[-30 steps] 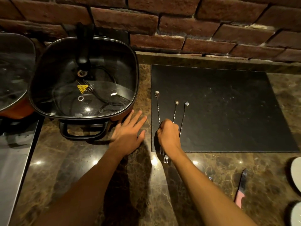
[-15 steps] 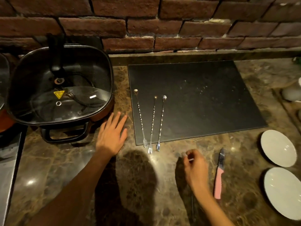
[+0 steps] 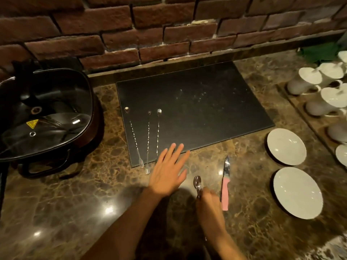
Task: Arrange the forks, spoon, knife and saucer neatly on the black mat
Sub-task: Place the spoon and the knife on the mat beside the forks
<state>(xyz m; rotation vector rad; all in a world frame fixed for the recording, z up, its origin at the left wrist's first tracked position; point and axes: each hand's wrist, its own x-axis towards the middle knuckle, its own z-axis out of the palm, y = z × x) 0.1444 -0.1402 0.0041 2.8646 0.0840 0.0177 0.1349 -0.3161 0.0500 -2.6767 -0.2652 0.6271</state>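
Steel spoon [image 3: 197,182] newly in right hand [image 3: 210,204]

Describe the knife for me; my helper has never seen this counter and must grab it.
Start at the black mat on the marble counter. Just off its near edge, right of the right hand holding the spoon, lies the knife. It alone has a pink handle.

A lidded black electric pot [image 3: 45,117] sits left on the marble counter [image 3: 75,212]; white cups [image 3: 309,81] stand far right.
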